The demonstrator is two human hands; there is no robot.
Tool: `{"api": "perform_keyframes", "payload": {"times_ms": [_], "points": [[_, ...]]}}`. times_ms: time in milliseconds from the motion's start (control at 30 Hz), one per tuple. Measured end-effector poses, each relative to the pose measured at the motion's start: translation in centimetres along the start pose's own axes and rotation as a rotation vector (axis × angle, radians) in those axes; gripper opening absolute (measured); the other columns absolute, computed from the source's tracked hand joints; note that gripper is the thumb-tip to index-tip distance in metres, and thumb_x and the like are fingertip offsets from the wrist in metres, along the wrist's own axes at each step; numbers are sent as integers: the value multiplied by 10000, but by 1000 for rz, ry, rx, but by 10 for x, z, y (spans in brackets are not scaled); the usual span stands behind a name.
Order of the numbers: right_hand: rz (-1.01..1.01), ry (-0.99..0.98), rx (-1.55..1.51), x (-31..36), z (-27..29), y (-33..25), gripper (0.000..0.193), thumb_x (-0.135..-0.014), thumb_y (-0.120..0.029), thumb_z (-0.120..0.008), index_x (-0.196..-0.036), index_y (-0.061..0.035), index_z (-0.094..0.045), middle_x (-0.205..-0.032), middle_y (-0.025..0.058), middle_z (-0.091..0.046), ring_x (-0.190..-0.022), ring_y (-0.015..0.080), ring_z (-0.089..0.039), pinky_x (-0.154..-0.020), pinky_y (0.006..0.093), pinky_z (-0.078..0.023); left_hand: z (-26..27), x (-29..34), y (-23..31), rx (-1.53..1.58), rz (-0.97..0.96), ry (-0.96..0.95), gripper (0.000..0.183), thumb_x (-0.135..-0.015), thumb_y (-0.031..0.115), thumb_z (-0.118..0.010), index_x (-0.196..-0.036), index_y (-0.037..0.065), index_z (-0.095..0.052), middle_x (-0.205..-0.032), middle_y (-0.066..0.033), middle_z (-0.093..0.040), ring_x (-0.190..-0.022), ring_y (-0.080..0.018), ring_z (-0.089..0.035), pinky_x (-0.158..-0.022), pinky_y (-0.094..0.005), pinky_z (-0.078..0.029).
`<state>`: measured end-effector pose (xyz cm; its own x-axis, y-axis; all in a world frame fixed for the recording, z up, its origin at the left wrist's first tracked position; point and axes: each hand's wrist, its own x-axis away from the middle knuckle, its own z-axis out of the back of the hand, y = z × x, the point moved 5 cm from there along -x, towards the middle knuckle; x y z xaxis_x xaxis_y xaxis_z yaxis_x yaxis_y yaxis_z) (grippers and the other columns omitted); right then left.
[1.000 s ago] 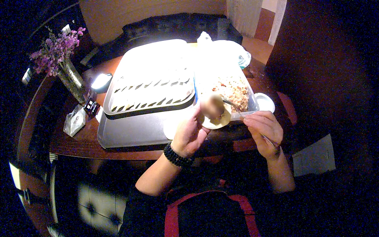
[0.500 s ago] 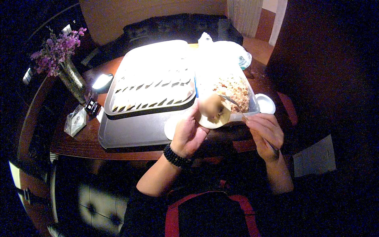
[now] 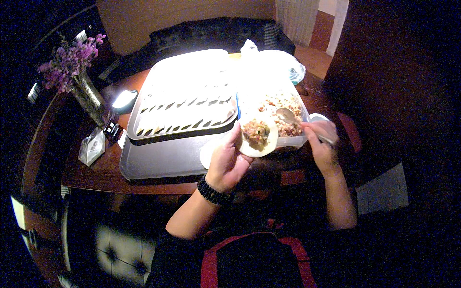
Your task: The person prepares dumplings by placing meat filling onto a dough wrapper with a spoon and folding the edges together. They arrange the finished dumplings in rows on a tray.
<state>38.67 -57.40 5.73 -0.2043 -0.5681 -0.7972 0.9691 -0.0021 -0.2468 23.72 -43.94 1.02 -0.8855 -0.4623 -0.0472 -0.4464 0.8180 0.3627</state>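
Note:
A round dough wrapper lies across the fingers of my left hand, with a mound of chopped filling on its middle. My thumb rests at the wrapper's left edge. My right hand, partly blurred, grips a spoon by its handle. The spoon's bowl is over the mixed filling in a clear plastic container. Left of it, rows of pale dumplings sit on a tray; glare washes out the far rows. A white round piece shows partly behind my left wrist.
A larger grey tray lies under the dumpling tray. A small white bowl stands right of the container, and a plastic bag behind it. At the left are a lit lamp, a clear box and a flower vase.
The spoon has moved off the wrapper to the filling container as my right hand turned and rose. The filling on the wrapper now shows plainly. My left hand has barely moved.

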Motion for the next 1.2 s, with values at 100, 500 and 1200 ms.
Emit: {"api": "perform_keyframes", "payload": {"times_ms": [100, 500, 1200], "points": [[-57, 155, -93, -5, 18, -11, 74, -763, -33, -618, -820, -39, -664, -817, 93, -636, -774, 250, -563, -739, 364, -411, -2, 4, 0, -8, 4, 13, 425, -975, 266, -322, -1268, -38, -377, -1295, -174, -443, -1199, -278, -432, -1054, -420, -308], [114, 118, -104, -4, 12, -32, 128, -759, -5, -609, -875, -32, -658, -869, 80, -644, -826, 238, -576, -762, 335, -436, 1, 2, -3, 52, -3, -3, 450, -977, 284, -305, -1296, -31, -343, -1320, -168, -415, -1218, -283, -410, -1050, -433, -304], [330, -121, -293, -4, 30, -67, 100, -780, -107, -625, -834, -29, -655, -904, 104, -667, -899, 263, -578, -797, 350, -462, -3, 9, -7, 17, 63, -13, 425, -977, 290, -312, -1285, 1, -361, -1283, -135, -457, -1170, -253, -465, -1009, -431, -366]]}}
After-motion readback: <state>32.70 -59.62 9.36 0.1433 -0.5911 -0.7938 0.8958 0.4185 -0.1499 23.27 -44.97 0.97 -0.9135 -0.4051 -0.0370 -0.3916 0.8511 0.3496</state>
